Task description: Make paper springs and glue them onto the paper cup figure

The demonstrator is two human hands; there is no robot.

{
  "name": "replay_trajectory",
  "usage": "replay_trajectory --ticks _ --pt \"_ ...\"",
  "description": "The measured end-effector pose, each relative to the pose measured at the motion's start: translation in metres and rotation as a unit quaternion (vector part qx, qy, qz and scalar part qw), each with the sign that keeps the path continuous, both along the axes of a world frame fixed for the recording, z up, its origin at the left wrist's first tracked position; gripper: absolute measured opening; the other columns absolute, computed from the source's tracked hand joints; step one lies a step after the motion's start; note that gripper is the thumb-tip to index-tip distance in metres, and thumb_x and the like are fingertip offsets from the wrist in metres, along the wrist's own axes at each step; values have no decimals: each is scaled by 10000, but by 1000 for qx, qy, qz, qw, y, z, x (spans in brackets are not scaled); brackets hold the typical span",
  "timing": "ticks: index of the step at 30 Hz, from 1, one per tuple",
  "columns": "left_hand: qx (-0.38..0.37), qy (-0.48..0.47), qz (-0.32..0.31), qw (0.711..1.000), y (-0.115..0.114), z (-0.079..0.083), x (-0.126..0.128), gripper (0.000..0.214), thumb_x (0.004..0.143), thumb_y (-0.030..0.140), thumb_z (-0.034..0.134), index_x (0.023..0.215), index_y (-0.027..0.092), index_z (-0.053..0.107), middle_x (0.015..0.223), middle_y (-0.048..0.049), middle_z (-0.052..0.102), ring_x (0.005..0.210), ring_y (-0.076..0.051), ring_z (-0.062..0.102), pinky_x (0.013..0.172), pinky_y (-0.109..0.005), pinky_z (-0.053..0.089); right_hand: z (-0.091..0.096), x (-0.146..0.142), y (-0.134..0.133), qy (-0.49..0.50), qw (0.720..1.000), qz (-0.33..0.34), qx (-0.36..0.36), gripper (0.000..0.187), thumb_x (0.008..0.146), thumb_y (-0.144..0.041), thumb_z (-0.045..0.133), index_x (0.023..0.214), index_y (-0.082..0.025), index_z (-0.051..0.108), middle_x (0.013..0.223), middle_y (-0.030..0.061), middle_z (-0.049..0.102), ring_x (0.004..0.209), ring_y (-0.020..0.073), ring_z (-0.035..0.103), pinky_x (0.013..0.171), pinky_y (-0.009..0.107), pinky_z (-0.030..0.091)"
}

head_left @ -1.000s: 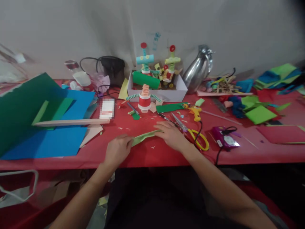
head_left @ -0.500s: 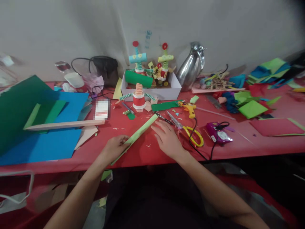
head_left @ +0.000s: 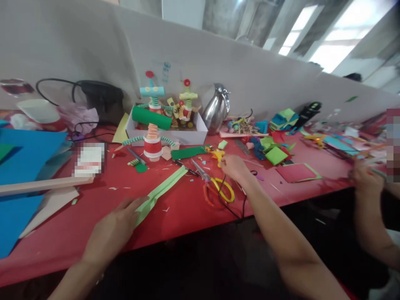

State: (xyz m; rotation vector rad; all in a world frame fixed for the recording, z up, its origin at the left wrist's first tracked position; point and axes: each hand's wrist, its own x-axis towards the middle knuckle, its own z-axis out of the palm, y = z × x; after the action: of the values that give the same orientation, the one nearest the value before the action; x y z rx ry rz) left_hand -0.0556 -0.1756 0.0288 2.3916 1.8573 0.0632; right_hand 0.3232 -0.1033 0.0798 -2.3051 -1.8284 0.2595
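A light green folded paper strip [head_left: 162, 188] lies slantwise on the red table. My left hand [head_left: 117, 221] is closed on its near end, the fingertips partly hidden. My right hand [head_left: 236, 168] has its fingers closed around the handle of a yellow hot glue gun [head_left: 217, 155], whose tip points left over a dark green strip [head_left: 191, 153]. In front of the right hand lie scissors [head_left: 227, 191] with yellow and orange handles. A black pen [head_left: 191, 170] touches the far end of the light green strip. Beyond it stands a red paper cup figure [head_left: 153, 147] with folded-paper arms.
Behind sits a white box [head_left: 187, 138] with two paper figures and a green roll [head_left: 151, 118]. A steel jug [head_left: 217, 109] stands beside it. Blue sheets [head_left: 28, 146] lie left, coloured paper [head_left: 276, 155] right. At far right another person's hand [head_left: 368, 177] works.
My right hand has left the strip and moved right to the hot glue gun. My left hand stays at the strip's near end. The view has turned right, bringing another person into sight.
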Motion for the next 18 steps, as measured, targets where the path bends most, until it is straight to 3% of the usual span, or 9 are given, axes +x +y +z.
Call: replay_trajectory --ticks 3,6,10,12,16,18 --pt "6 21 -26 999 -4 4 4 477 967 220 282 1370 351 501 1267 -74 593 874 -217 679 587 -273 465 -8 9 30 40 997 -62 -19 211 841 -286 608 926 -121 708 1022 194 710 1068 328 632 910 394 458" --pt "11 58 -53 997 -12 8 9 533 940 126 279 1314 380 561 1161 -73 603 874 -219 657 560 -270 457 -22 9 47 121 987 -102 -20 189 762 -292 686 912 -176 692 904 102 724 913 251 669 780 319 499" --pt "36 95 -73 992 -21 10 13 614 903 65 315 1365 421 506 1098 -76 587 901 -229 621 621 -289 489 -25 8 50 273 953 -132 17 81 759 -249 634 792 -174 634 552 -13 577 531 144 569 507 240 453" --pt "43 97 -78 991 -24 9 14 628 897 58 326 1392 415 477 1099 -80 581 907 -229 609 663 -305 504 -17 4 45 350 926 -132 52 68 741 -227 633 744 -176 588 496 -42 503 461 115 509 449 212 419" --pt "40 100 -80 991 -25 10 19 644 904 60 319 1428 419 424 1120 -85 574 916 -229 605 727 -336 517 3 -16 20 476 869 -79 107 139 690 -197 678 781 -176 576 710 16 641 632 118 621 544 196 489" --pt "24 96 -75 992 -23 12 19 658 911 66 311 1448 441 380 1149 -88 575 914 -228 615 734 -342 519 8 -30 0 571 816 -16 86 219 673 -205 716 864 -175 613 902 52 697 754 136 657 610 210 517"
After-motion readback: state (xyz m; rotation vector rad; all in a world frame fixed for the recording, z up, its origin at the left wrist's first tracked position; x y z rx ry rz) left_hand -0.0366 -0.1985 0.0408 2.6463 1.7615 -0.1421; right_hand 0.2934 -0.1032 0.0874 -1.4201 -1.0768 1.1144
